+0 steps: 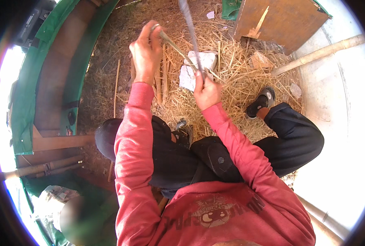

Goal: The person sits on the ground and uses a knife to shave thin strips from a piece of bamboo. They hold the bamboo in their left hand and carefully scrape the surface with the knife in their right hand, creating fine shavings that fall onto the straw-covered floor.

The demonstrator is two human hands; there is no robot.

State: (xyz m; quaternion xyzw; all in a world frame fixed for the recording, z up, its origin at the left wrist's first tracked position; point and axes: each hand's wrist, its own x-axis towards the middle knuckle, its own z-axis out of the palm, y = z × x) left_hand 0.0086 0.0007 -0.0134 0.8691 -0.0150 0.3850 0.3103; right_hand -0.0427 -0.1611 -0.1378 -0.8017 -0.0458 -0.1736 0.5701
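Observation:
My left hand [145, 51] is raised ahead of me, its fingers closed on the end of a thin bamboo stick [176, 47]. That stick slants down to the right and reaches my right hand [208, 91]. In my right fist is a long, narrow grey blade [189, 26], blurred and pointing away from me; its handle is hidden by the fingers. Blade and stick cross just above the right hand, though I cannot tell whether they touch. Behind and below them lie white stone blocks [208, 60] on the straw.
Straw and shavings [240, 88] cover the ground, with several loose sticks [165, 74] near my left forearm. A brown wooden board [279, 24] stands at the far right. A bamboo pole [322, 54] leans by the pale wall. Green sheeting edges a wooden frame [53, 82] on the left.

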